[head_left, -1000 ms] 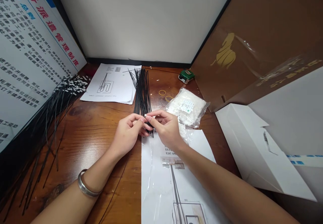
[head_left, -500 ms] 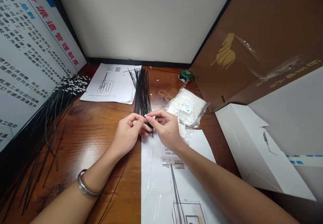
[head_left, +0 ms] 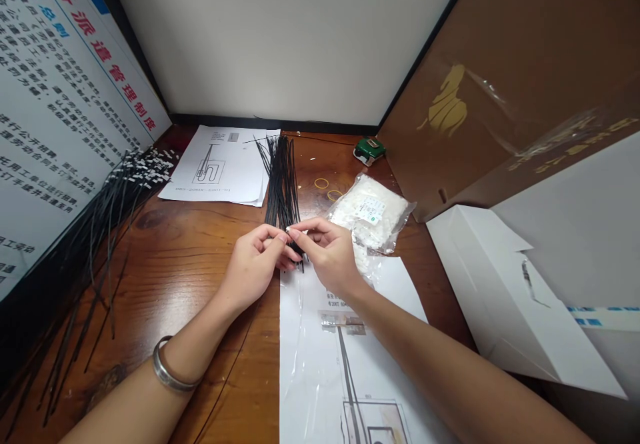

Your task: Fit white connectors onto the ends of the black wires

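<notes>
My left hand (head_left: pixel 256 257) is closed in a pinch, and a thin black wire (head_left: pixel 225 384) trails from beneath it toward the front of the table. Fingertip to fingertip with it, my right hand (head_left: pixel 330 251) pinches a small white connector (head_left: pixel 288 230), mostly covered by the fingers. Both hands are over the near end of a bundle of black wires (head_left: pixel 283 184). Just beyond my right hand lies a clear bag of small white pieces (head_left: pixel 370 214) with a label. Under my right wrist is a printed drawing sheet (head_left: pixel 310 351).
At the left, a pile of black wires with white ends (head_left: pixel 145 167) leans by a printed board (head_left: pixel 65 84). Papers (head_left: pixel 215 164), a green tape measure (head_left: pixel 369 151) and yellow rubber bands (head_left: pixel 321 183) lie farther back. A brown carton (head_left: pixel 500 84) and white box (head_left: pixel 520 297) stand right.
</notes>
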A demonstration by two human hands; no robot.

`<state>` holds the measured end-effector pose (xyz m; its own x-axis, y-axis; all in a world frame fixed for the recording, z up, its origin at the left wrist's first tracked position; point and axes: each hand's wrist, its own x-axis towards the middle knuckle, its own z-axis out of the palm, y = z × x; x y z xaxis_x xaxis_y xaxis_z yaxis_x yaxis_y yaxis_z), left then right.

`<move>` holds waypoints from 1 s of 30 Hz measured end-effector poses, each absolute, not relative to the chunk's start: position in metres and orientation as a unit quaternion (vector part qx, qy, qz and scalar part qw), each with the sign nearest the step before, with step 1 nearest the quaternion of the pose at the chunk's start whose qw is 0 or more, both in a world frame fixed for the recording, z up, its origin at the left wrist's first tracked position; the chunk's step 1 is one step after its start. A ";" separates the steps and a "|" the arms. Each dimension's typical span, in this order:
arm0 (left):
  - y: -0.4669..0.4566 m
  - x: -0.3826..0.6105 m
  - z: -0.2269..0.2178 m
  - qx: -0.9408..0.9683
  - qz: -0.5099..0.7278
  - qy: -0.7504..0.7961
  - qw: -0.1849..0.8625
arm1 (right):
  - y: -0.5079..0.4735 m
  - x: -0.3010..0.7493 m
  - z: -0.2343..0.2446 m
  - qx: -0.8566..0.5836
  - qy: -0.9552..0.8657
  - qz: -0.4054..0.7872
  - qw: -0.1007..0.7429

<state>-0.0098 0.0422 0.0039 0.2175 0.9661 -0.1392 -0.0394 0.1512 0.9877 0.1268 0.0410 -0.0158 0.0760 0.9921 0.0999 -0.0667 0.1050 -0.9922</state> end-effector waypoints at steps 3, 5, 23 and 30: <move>0.042 -0.010 0.004 0.498 0.420 0.466 0.598 | 0.041 0.127 -0.017 -0.471 -0.491 0.469 0.563; 0.042 -0.010 0.004 0.501 0.419 0.465 0.598 | 0.042 0.126 -0.017 -0.468 -0.492 0.468 0.566; 0.042 -0.010 0.004 0.508 0.418 0.462 0.594 | 0.041 0.126 -0.019 -0.479 -0.505 0.444 0.564; 0.043 -0.009 0.003 0.508 0.424 0.462 0.591 | 0.042 0.126 -0.018 -0.479 -0.507 0.445 0.561</move>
